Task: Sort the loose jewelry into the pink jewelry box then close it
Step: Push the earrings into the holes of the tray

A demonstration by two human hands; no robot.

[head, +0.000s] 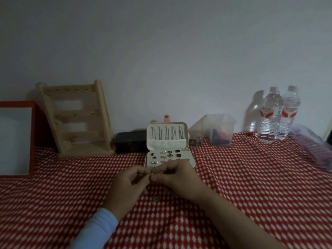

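The pink jewelry box (pixel 168 143) stands open on the counter (pixel 233 177), with chains (pixel 167 134) hanging in its lid and stud earrings (pixel 169 155) in its base. Just in front of it, the left hand (pixel 128 184) and right hand (pixel 172 175) together pinch a small jewelry piece (pixel 152 174).

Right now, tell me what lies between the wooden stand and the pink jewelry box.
A dark oblong box sits between the wooden stand and the jewelry box; the head view shows it.

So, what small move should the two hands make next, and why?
Likely move the small metal piece forward onto the pad of the open pink jewelry box: left hand and right hand both pinch it just before that box.
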